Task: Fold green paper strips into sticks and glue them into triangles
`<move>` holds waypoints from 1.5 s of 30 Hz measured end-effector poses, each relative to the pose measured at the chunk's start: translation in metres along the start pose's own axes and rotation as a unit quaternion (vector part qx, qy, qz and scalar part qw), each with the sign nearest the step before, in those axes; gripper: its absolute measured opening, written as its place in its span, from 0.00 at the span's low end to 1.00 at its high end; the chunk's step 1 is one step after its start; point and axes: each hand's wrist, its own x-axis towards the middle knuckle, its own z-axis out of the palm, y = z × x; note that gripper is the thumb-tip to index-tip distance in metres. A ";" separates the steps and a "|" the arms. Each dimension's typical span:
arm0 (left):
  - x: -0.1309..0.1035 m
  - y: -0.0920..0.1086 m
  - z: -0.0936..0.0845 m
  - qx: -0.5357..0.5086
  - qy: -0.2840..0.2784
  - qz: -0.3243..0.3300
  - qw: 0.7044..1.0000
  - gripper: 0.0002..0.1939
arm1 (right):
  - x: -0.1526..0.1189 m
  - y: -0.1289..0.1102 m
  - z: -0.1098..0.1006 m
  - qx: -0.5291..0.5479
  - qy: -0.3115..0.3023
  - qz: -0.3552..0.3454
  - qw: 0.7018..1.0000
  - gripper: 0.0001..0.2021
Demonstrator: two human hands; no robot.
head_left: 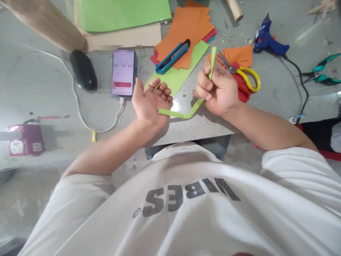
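Note:
A narrow, folded light-green paper strip (188, 115) runs between my hands. My right hand (220, 87) is closed on it, and one end sticks up above the fingers. The strip's other end lies against the heel of my left hand (153, 101), which is palm up with loosely curled fingers and grips nothing. Beyond the hands, a green paper sheet (177, 80) lies on the table with a blue box cutter (173, 57) and orange paper sheets (190, 25) near it. Yellow-handled scissors (249, 78) lie just right of my right hand, partly hidden by it.
Left of my left hand lies a phone (124, 73) with a charging cable (76, 96); a black mouse-like object (84, 70) is farther left. A blue glue gun (270, 39) and teal pliers (326, 71) lie at right. Large green sheets (122, 14) and a wooden cylinder (50, 23) are behind.

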 end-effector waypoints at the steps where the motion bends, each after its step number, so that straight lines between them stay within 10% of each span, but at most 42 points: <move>1: -0.001 0.003 0.001 -0.012 0.006 -0.003 1.000 0.35 | 0.001 -0.002 0.000 0.004 0.020 -0.017 1.000 0.28; 12: -0.027 0.003 0.034 -0.068 -0.071 0.021 0.995 0.36 | 0.001 0.001 0.010 0.045 0.054 -0.070 0.995 0.31; 27: -0.012 0.001 0.004 0.148 -0.312 0.100 0.933 0.34 | -0.014 0.007 0.023 0.031 -0.195 -0.079 0.977 0.30; 45: -0.006 0.019 0.002 0.174 -0.214 -0.001 0.961 0.18 | -0.011 0.014 0.014 -0.026 -0.159 -0.055 0.985 0.31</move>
